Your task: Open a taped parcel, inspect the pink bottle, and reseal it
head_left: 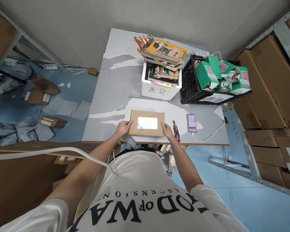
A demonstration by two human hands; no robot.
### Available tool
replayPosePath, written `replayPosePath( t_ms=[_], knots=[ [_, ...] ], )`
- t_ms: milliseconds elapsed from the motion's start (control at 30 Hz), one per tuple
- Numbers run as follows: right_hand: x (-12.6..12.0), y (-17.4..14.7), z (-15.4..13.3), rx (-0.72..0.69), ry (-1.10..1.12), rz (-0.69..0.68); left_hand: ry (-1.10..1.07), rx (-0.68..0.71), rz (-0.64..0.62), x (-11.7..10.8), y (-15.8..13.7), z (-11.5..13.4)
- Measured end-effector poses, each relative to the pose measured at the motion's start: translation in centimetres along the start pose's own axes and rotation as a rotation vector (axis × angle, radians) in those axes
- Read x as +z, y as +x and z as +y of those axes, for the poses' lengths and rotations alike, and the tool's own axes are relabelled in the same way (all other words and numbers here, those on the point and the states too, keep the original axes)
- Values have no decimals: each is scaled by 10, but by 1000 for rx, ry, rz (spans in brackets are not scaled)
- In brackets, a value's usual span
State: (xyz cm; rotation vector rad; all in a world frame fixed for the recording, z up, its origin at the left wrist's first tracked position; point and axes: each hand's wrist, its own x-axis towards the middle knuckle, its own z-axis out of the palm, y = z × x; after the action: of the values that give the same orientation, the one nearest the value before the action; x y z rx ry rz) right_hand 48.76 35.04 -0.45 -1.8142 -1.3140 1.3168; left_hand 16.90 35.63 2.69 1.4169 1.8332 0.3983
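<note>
A flat brown cardboard box [147, 131] with a white label [148, 122] is at the front edge of the table. My left hand [123, 128] grips its left side, with the thumb on top. On its right side my right hand [167, 130] holds the edge the same way. The fingers under the box are hidden on both sides. A red and black utility knife [176, 131] lies just right of my right hand. Some crumpled clear plastic [130, 140] hangs at the table edge beneath my left hand.
Behind the box stands a white bin [159, 92] piled with books [166, 51]. A black crate [189, 83] of green boxes [206, 75] is to its right. A phone [191, 123] on a white cable lies at right. Shelves with cartons [268, 80] flank the table; packaging litters the floor.
</note>
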Motion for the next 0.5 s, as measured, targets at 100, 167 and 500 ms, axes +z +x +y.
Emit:
replayPosePath(
  t_ms=[100, 167, 500],
  knots=[
    [0, -1, -2, 22, 37, 13, -65, -33, 20, 2, 1, -3],
    [-1, -4, 0, 31, 83, 24, -175, -82, 35, 5, 3, -8],
    [2, -53, 72, 75, 171, 130, -523, -159, 10, 25, -23, -80]
  ],
)
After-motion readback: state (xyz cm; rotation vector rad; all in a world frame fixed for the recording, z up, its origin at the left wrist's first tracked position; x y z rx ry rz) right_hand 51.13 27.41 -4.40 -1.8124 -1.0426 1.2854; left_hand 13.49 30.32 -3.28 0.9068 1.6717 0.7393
